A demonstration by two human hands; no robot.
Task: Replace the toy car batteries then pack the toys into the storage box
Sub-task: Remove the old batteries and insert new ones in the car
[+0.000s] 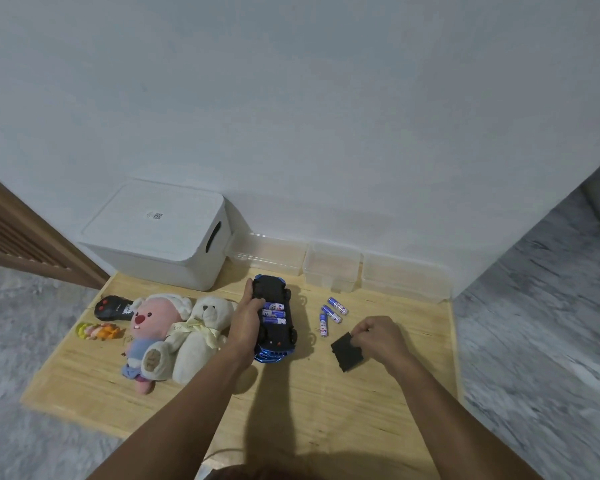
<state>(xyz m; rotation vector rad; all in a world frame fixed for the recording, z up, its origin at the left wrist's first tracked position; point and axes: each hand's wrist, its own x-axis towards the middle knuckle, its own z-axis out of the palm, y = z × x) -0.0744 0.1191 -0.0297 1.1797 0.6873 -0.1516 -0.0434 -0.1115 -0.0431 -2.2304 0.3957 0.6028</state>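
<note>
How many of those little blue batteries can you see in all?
6. Three small blue cylindrical batteries sit in the open bay of the upturned blue toy car; three loose batteries lie on the pale wooden board just right of it. None appears hidden.

You have a single view, taken from the head and tilted forward and down, so your own forearms enter from the bottom edge and reach toward the middle of the frame. The wide lens bends the scene: the white wall (291,98) fills the whole upper half, and the floor (534,323) curves away at the lower left and right. The wooden board (326,410) sits in the lower centre, close enough that your left hand (246,320) and right hand (378,337) read clearly, while small print on things there stays illegible. No second view shares the scene.
</note>
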